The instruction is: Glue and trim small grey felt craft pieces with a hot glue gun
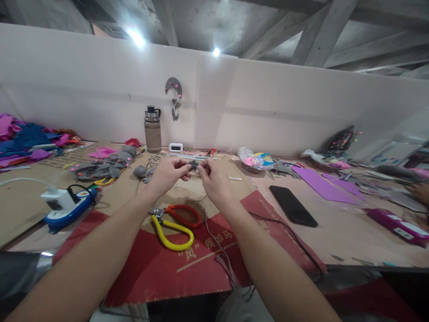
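At the bench's [321,239] near edge, red lettered cardboard [147,268] is lying beneath a thin grey cord [213,235], which is trailing up toward the right hand [214,179]. Left of the cord, yellow-and-red-handled pliers [172,225] are resting partly on the cardboard. Farther on, the left hand [170,175] is pinching a small dark grey piece [194,165] between the two hands; the right hand's fingertips are bunching at its other end, though I cannot tell whether they are gripping it or the cord. From here I am favouring a light, steady pinch, with the cord hanging slack and clear of the pliers. Beyond, a lidded bottle [153,134] is standing before the white partition [268,112], where a grey crescent ornament [174,86] is hanging.
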Motion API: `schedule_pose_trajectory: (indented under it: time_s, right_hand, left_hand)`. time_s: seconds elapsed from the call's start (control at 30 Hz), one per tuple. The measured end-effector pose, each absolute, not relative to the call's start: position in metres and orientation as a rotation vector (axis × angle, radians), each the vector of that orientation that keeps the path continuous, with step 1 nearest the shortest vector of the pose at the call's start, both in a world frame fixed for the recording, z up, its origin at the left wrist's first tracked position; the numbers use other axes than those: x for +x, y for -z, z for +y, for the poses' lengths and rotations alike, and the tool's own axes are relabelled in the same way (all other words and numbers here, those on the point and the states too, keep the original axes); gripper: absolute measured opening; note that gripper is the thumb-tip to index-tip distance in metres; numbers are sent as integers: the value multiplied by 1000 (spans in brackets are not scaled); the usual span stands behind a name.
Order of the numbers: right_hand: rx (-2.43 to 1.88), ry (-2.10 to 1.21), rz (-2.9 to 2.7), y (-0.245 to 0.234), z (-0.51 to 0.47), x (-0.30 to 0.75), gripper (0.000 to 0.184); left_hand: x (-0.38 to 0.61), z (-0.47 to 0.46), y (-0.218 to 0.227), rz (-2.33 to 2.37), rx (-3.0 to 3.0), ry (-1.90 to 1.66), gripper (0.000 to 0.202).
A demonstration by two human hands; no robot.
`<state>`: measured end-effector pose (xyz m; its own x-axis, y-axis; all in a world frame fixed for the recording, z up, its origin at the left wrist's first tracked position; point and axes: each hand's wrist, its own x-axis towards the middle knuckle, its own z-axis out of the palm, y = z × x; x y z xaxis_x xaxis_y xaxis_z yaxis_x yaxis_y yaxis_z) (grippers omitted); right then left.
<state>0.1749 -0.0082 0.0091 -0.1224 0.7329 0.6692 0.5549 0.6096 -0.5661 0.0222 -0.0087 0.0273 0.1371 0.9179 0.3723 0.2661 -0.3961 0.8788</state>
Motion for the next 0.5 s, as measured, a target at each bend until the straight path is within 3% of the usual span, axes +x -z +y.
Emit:
schedule_pose_trajectory:
  time_s: [0.33, 0.5]
  right_hand:
    - [-1106, -239, -1830, -7, -7, 173, 24]
    - [-841, -337, -1990, -6, -18, 161, 25]
  left_hand:
    - [22, -10, -26, 1150, 1937, -1329, 22]
    - [20, -6, -22, 1124, 1849, -1511, 19]
